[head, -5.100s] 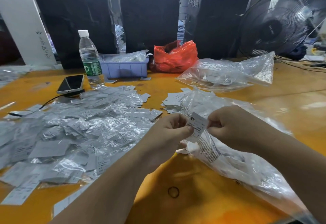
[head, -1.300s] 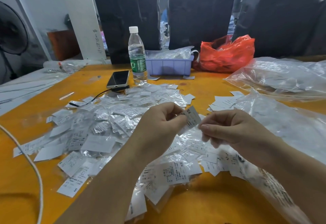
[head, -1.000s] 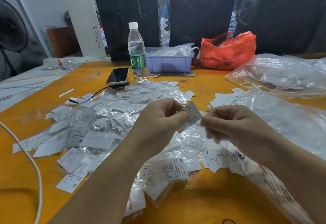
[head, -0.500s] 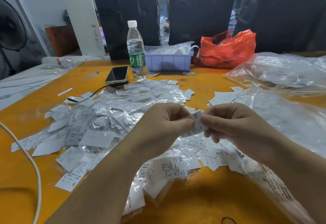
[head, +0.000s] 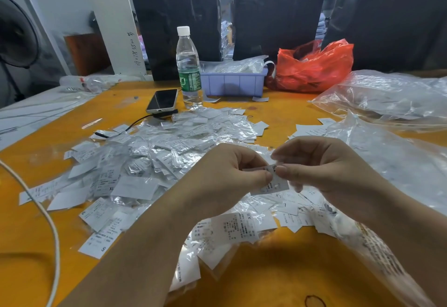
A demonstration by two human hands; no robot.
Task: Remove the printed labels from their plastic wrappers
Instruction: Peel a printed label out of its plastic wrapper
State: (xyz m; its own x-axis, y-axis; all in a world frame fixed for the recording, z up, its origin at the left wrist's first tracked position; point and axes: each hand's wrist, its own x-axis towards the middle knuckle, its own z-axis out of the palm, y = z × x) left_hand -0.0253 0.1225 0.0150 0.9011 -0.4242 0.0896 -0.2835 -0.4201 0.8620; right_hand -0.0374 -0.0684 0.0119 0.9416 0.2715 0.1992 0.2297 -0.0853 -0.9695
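Orange table [head: 278,113]; both hands pinch small white printed label [head: 275,181].

label [head: 275,181]: small white, black print "SX", in clear wrapper, tilted, pinched btw your two thumbs/forefingers | pile [head: 154,161]: wrapped + loose white labels, flat & overlapping, spread to L of and beyond your hands | more labels [head: 237,228] lie right under your hands
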